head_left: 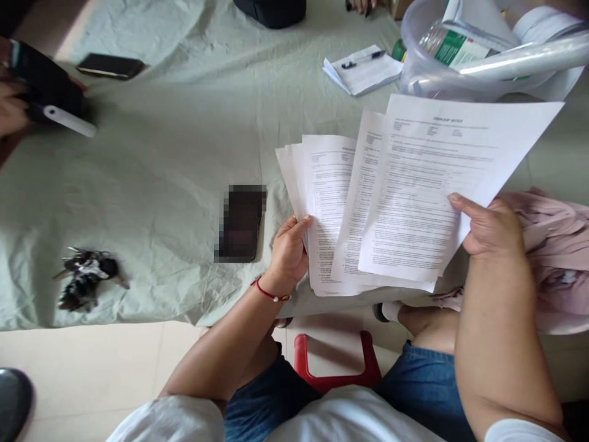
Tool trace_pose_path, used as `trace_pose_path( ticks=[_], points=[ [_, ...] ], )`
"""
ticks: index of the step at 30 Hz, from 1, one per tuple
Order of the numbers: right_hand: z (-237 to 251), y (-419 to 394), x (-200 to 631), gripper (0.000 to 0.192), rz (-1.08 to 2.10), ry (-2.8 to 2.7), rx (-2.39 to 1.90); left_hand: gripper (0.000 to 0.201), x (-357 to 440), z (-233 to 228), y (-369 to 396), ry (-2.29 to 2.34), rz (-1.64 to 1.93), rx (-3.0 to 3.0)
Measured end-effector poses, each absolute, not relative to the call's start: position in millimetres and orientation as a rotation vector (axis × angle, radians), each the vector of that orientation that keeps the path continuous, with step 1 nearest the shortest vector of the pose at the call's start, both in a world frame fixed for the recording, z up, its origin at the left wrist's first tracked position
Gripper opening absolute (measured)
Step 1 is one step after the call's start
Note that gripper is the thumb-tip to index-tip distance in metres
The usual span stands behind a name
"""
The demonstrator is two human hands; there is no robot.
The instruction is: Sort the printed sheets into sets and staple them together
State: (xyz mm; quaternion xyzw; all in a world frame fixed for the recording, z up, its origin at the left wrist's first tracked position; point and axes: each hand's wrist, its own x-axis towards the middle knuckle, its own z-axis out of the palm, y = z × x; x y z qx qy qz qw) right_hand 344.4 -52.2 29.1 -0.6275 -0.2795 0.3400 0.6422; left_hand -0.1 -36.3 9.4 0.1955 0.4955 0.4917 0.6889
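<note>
A desk under a wrinkled pale green cloth fills the view, its near edge running just beyond the person's knees. Open cloth lies at centre and far left. A fanned stack of white printed paper sheets hangs over the near edge at right. The right hand pinches the top sheet's right edge; the left hand grips the stack's left edge. A dark phone lies just left of it. A dark bunch of keys sits near-left, well apart.
</note>
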Motion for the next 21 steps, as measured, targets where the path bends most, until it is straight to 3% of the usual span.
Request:
trace_pose_path(
  ticks=[21],
  points=[
    [32,-53,326,0.051,1.004,-0.684,-1.441,0.031,11,21,-41,1.141,1.087,0.478]
  ],
)
